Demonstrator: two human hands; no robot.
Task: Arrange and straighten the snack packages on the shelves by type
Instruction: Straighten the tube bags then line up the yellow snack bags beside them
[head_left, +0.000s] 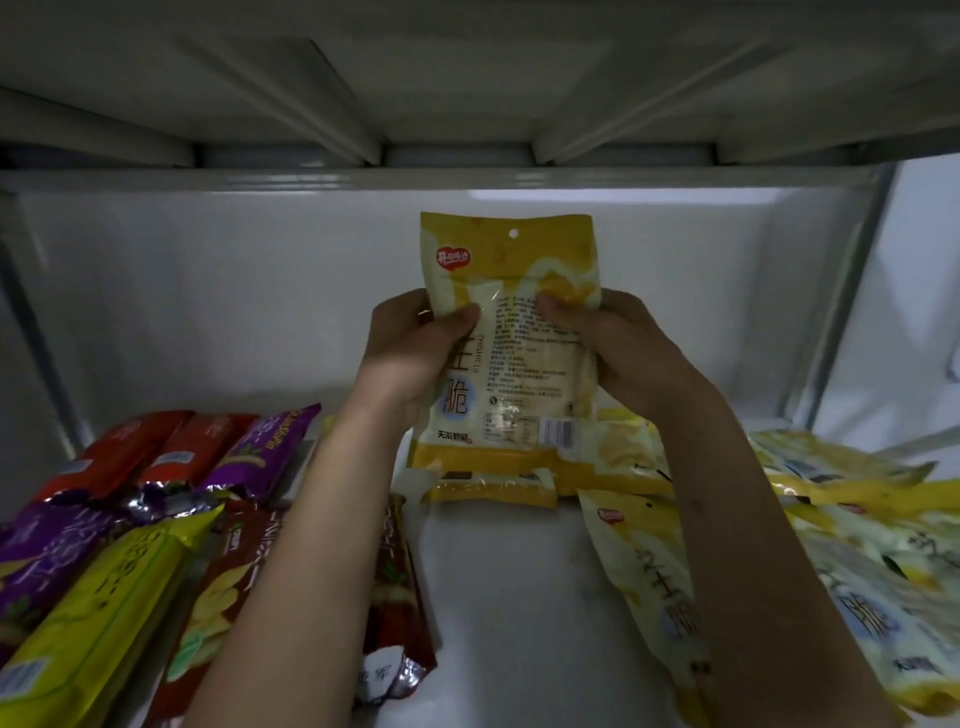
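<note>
While both hands grip it upright, left hand (415, 353) at 9 o'clock, right hand (618, 348) at 3, the yellow snack pouch (506, 332) hangs above matching pouches (498, 486), presumably for squaring onto them.

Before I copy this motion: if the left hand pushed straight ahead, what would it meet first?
Probably nothing before the shelf's white back wall; the left hand grips the yellow snack pouch above the shelf. Depth is unclear.

Bare forearms, sleeveless, unadorned hands (415, 353)

Yellow pkg (511, 332) in both hands
</note>
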